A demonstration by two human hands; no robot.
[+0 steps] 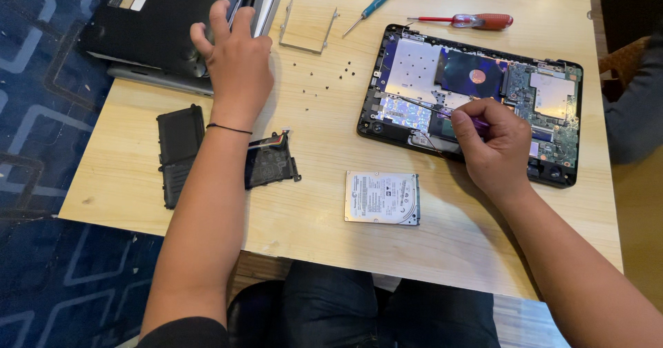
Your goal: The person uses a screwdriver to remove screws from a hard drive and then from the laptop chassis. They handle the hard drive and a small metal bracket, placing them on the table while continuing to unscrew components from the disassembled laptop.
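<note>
An opened laptop base point(476, 92) lies at the right of the wooden table point(311, 203), its circuit boards and metal shields bared. My right hand point(494, 144) is closed around a thin purple-handled screwdriver point(428, 106) whose tip reaches left over the shiny shield. My left hand point(235, 54) stretches to the far left, fingers spread, touching the edge of a black laptop cover point(159, 23) and the grey lid under it. A silver hard drive point(382, 197) lies near the front edge between my arms.
A black battery pack point(181, 151) lies under my left forearm. A metal drive bracket point(307, 27), several loose black screws point(324, 72), a teal screwdriver point(373, 6) and a red-handled screwdriver point(469, 21) sit at the back. Blue patterned carpet point(41, 113) lies left.
</note>
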